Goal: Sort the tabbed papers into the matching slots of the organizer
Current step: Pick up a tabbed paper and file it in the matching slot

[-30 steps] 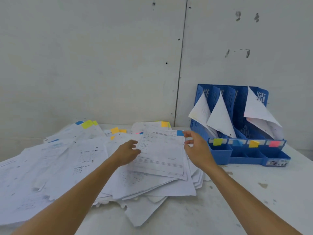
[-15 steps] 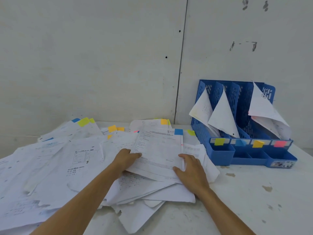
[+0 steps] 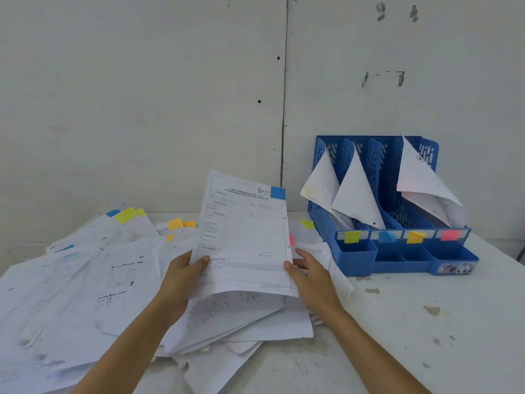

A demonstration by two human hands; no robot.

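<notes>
Blue tab [image 3: 277,192] marks the top right corner of a printed sheet [image 3: 244,237], which is held tilted up, clear of the pile of papers [image 3: 85,280], in the middle of the head view. The left hand [image 3: 181,277] pinches the sheet's lower left edge, thumb on the front and fingers hidden behind. The right hand [image 3: 312,277] holds the lower right edge, its thumb against the front and its fingers, slightly spread, reaching behind the sheet.

The pile spreads across the left half of the white table [image 3: 426,322], with yellow, orange, blue and pink tabs sticking out along its far side.

To the right, near the held sheet but apart from it, the blue organizer [image 3: 355,260] stands against the wall [image 3: 142,109]. Its front rail carries, from left to right, a yellow label [image 3: 352,237], a blue label [image 3: 386,236], an orange label [image 3: 414,237] and a pink label [image 3: 450,235]. White sheets lean in the first, second and fourth slots.
</notes>
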